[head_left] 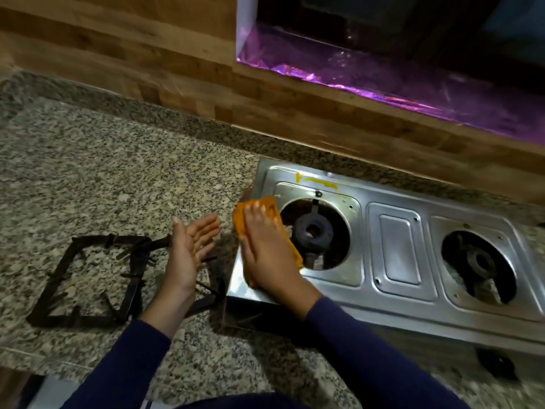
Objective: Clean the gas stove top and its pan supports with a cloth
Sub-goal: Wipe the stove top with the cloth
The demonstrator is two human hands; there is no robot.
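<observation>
A steel two-burner gas stove (395,255) lies on the granite counter with both burners bare. My right hand (265,252) presses flat on an orange cloth (267,203) at the stove's left edge, beside the left burner (312,231). My left hand (188,252) hovers open, fingers straight, just left of the stove and holds nothing. Two dark pan supports (88,278) lie overlapping on the counter, left of the stove, partly behind my left hand. A yellow smear (320,182) marks the stove's back left rim.
The speckled granite counter (118,172) stretches left and back. A wood-look wall (206,84) runs behind it, with a recess lined in shiny purple foil (413,84) at upper right. The right burner (479,264) is uncovered. The counter's front edge runs close below my arms.
</observation>
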